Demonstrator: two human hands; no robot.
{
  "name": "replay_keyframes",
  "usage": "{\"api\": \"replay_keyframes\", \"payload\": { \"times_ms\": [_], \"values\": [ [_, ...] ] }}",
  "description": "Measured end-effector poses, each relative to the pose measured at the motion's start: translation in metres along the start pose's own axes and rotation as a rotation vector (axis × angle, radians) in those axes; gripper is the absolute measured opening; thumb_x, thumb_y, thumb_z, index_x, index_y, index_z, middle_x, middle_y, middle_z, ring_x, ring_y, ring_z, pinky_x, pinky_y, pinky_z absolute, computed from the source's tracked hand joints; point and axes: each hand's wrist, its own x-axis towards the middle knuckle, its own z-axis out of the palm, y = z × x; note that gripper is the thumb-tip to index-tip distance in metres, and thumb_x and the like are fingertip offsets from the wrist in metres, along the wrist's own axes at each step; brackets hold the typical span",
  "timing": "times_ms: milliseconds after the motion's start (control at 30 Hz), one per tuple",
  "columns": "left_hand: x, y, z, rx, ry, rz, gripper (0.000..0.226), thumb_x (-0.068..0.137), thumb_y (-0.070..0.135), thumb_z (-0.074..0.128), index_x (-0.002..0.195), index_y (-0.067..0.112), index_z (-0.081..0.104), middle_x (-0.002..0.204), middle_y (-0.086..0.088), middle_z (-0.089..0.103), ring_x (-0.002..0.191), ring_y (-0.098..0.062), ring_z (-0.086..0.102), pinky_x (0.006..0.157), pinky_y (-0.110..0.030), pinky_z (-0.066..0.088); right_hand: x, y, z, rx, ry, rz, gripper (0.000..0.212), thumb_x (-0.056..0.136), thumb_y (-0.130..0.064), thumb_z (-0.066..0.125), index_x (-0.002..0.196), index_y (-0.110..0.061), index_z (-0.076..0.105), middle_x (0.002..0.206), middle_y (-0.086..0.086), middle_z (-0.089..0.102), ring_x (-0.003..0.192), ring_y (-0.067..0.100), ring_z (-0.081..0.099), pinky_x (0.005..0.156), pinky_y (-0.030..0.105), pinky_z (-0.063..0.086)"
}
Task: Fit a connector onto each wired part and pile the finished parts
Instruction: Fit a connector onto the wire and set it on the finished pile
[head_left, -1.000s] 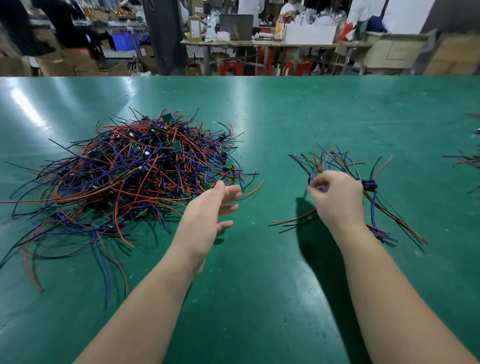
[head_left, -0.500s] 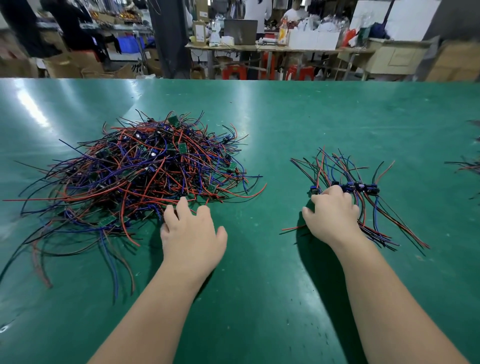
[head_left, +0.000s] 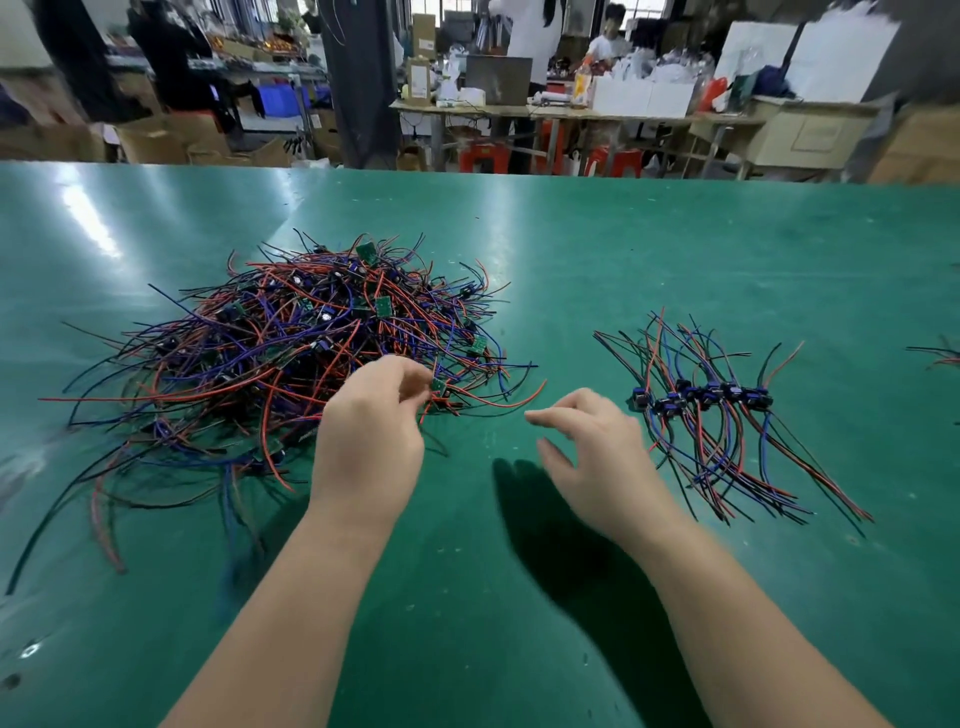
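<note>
On the glossy green bench, the left hand curls its fingers and pinches a small green circuit board with red and black wires at the near right edge of the big tangled heap of red, blue and black wired boards. The right hand hovers with fingers loosely spread, holding nothing. Just to its right lies the row of finished parts with dark blue connectors, their wires fanned out.
</note>
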Motion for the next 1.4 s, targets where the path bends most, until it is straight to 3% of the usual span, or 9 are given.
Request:
{"api": "replay_keyframes", "payload": {
  "times_ms": [200,300,367,467,633,833,1067,1267,1400],
  "values": [
    [-0.031,0.041,0.017,-0.253,-0.243,0.56,0.043,0.065,-0.019,0.046,0.095,0.008,0.059,0.087,-0.01,0.058,0.086,-0.018,0.052,0.084,-0.023,0.044,-0.005,-0.027,0.005,0.464,-0.25,-0.105,0.05,0.085,0.003,0.06,0.129,-0.018,0.054,0.119,-0.013,0.056,0.111,-0.001,0.052,0.094,0.008,0.037],
    [-0.042,0.048,0.026,-0.334,-0.292,0.593,0.042,0.073,-0.018,0.054,0.105,0.008,0.06,0.102,-0.006,0.057,0.097,-0.019,0.055,0.092,-0.024,0.043,-0.011,-0.021,0.001,0.585,-0.238,0.112,0.029,0.089,0.012,0.048,0.115,0.005,0.06,0.09,-0.016,0.063,0.085,-0.001,0.059,0.065,-0.008,0.032],
    [-0.041,0.046,0.025,-0.323,-0.251,0.562,0.045,0.077,-0.011,0.058,0.116,0.013,0.055,0.111,-0.004,0.053,0.104,-0.02,0.054,0.097,-0.028,0.043,-0.008,-0.02,-0.004,0.737,-0.134,0.091,0.024,0.086,0.006,0.051,0.089,-0.01,0.068,0.062,-0.017,0.062,0.069,-0.009,0.057,0.064,-0.001,0.04],
    [-0.034,0.036,0.023,-0.168,-0.11,0.454,0.05,0.076,0.001,0.062,0.123,0.014,0.052,0.119,-0.007,0.051,0.114,-0.023,0.05,0.103,-0.034,0.039,-0.001,-0.02,-0.004,1.043,-0.099,0.161,0.012,0.09,-0.008,0.061,0.089,-0.014,0.072,0.086,0.004,0.073,0.083,0.011,0.064,0.073,0.027,0.051],
    [-0.022,0.018,0.019,0.022,-0.242,0.173,0.044,0.084,0.02,0.065,0.126,0.014,0.056,0.12,-0.003,0.062,0.112,-0.022,0.055,0.101,-0.039,0.041,0.002,-0.015,-0.006,1.298,-0.048,0.281,0.016,0.072,-0.027,0.067,0.082,-0.018,0.076,0.077,0.007,0.073,0.075,0.014,0.069,0.061,0.016,0.047],
    [-0.015,0.007,0.016,-0.04,-0.355,0.094,0.024,0.086,0.02,0.069,0.11,0.023,0.067,0.079,0.011,0.068,0.075,-0.01,0.063,0.076,-0.029,0.05,0.002,-0.017,-0.014,1.359,0.002,0.362,0.01,0.068,-0.023,0.069,0.073,-0.018,0.076,0.072,0.008,0.073,0.07,0.015,0.07,0.059,0.017,0.049],
    [-0.008,0.002,0.016,-0.229,-0.021,-0.101,0.021,0.092,0.012,0.059,0.089,0.032,0.064,0.072,0.014,0.066,0.052,-0.003,0.061,0.055,-0.012,0.048,0.006,-0.011,-0.018,1.36,0.077,0.574,0.008,0.085,-0.017,0.063,0.087,-0.009,0.064,0.068,0.003,0.07,0.058,0.017,0.067,0.051,0.02,0.045],
    [0.002,0.004,0.006,-0.63,0.386,-0.283,0.017,0.097,0.015,0.054,0.092,0.029,0.063,0.071,0.008,0.065,0.053,-0.01,0.065,0.054,-0.021,0.053,0.005,-0.008,-0.008,1.453,0.085,0.767,0.005,0.092,-0.006,0.058,0.087,-0.004,0.058,0.064,0.006,0.069,0.055,0.015,0.068,0.047,0.018,0.048],
    [0.007,0.008,0.0,-0.926,0.449,-0.373,0.013,0.098,0.01,0.052,0.094,0.017,0.062,0.071,0.006,0.066,0.062,-0.011,0.068,0.057,-0.02,0.053,0.004,-0.012,-0.004,1.483,-0.062,0.749,0.012,0.097,-0.009,0.05,0.098,0.001,0.057,0.088,0.017,0.07,0.066,0.016,0.071,0.056,0.02,0.054]
  ]
}}
